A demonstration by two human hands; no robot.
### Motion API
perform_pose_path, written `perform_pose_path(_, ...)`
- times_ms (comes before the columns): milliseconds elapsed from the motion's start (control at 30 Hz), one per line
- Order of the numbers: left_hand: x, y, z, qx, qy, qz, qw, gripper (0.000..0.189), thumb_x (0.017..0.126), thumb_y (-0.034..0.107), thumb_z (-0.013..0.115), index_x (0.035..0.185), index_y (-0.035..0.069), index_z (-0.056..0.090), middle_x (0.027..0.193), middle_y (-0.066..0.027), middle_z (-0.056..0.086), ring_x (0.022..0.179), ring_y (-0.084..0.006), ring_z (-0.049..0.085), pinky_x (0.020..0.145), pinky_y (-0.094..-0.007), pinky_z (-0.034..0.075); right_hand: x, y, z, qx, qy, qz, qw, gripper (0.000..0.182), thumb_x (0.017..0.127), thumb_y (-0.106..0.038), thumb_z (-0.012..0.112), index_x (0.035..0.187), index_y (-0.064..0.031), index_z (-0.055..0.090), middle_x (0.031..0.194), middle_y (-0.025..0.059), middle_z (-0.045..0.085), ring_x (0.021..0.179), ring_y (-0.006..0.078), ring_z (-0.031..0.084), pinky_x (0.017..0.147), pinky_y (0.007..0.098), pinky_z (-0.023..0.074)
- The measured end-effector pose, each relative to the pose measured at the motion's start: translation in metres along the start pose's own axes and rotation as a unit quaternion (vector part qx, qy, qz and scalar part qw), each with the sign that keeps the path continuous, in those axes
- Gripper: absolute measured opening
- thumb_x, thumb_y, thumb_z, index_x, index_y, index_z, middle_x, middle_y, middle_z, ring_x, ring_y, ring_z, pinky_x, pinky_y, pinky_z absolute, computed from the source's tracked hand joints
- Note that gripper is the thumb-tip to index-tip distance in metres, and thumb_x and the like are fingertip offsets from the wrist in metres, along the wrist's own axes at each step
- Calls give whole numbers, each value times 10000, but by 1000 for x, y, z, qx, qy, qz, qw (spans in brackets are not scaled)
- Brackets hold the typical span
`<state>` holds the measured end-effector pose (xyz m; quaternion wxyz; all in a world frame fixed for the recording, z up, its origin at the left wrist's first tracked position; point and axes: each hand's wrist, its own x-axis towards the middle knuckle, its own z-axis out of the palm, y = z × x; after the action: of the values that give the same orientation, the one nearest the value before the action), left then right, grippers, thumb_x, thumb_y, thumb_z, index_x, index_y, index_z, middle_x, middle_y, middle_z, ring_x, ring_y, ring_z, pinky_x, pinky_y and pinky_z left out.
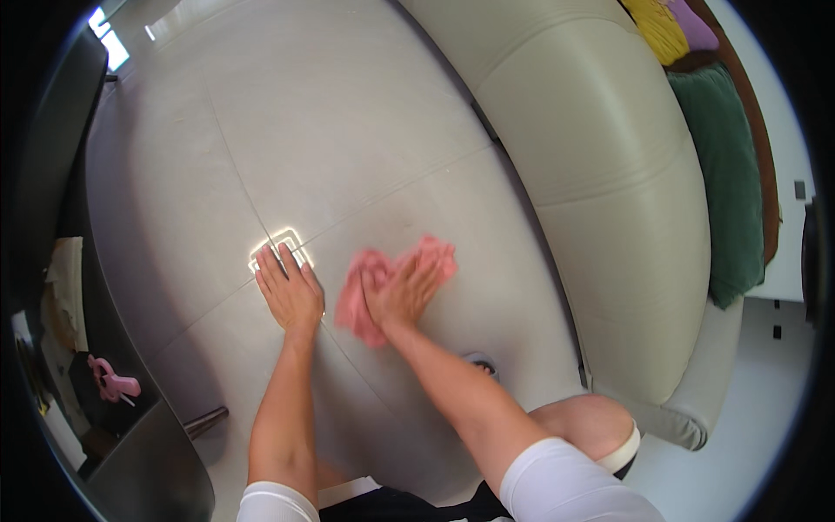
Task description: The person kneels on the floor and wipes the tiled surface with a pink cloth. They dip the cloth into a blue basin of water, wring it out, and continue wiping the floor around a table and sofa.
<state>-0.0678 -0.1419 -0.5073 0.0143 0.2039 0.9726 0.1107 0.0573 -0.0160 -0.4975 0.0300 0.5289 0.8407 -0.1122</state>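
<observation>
My right hand (401,293) presses a pink cloth (359,307) against the grey tiled floor (365,176). The cloth is bunched and slightly blurred, showing on both sides of the hand. To its left, my left hand (291,293) lies palm down on the tiles with its fingers spread and nothing in it. The fingertips cover part of a bright square light reflection, close to where the tile joints cross.
A pale leather sofa (600,130) lines the right, bearing a green cushion (724,183) and a yellow and purple cushion (665,32). At left stands a dark low cabinet (156,463) with a protruding leg (207,422) and a pink object (114,380). A slippered foot (481,365) rests behind my right forearm.
</observation>
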Motion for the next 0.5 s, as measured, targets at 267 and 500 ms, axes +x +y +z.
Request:
perform_pose_path(267, -2, 9, -4, -24, 16, 16, 999, 609, 1054, 298, 522, 1593, 30, 433, 1670, -235, 350, 1568, -415, 289, 1289, -552, 202, 208, -147, -19, 57, 50, -141, 987, 1097, 960, -743, 495, 1636, 85, 247, 1714, 358, 119, 1613, 496, 36, 1313, 556, -6)
perform_pose_path(500, -3, 1, -4, -14, 44, -4, 999, 606, 1030, 304, 564, 1566, 35, 478, 1658, -224, 376, 1562, -395, 308, 1282, -548, 238, 132, -6, -21, 24, -14, -316, 948, 1097, 967, -705, 511, 1645, 90, 179, 1697, 393, 105, 1612, 503, 26, 1298, 602, -19)
